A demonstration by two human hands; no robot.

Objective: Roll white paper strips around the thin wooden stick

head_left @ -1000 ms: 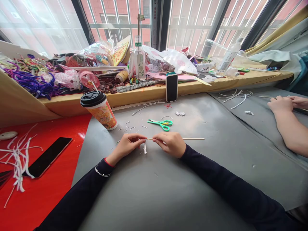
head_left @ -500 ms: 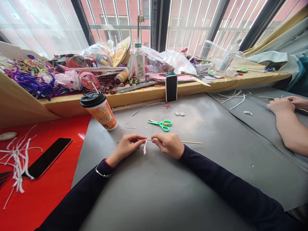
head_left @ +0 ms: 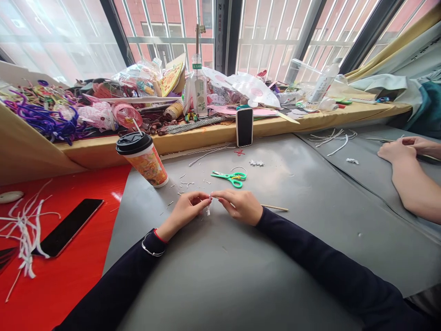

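My left hand (head_left: 189, 206) pinches a small piece of white cord (head_left: 208, 210), whose frayed end hangs below the fingertips. Close beside it, my right hand (head_left: 240, 205) is closed around a thin wooden stick (head_left: 275, 208). The stick's far end sticks out to the right past my wrist, and its tip meets the cord at my left fingertips. Whether the cord is wound on the stick is too small to tell. Beyond my hands lie green-handled scissors (head_left: 230, 177) and a small knotted white cord piece (head_left: 257, 163).
A lidded paper cup (head_left: 148, 163) with a straw stands left of the scissors. White strips (head_left: 25, 230) lie by a dark phone (head_left: 73, 225) on the red surface. Another phone (head_left: 244, 128) leans against the cluttered ledge (head_left: 203, 131). A co-worker's hands (head_left: 399, 149) are at far right.
My right fingers have straightened a little and moved to the cord at my left fingertips. The stick has shifted slightly. My left forearm has moved slightly right.
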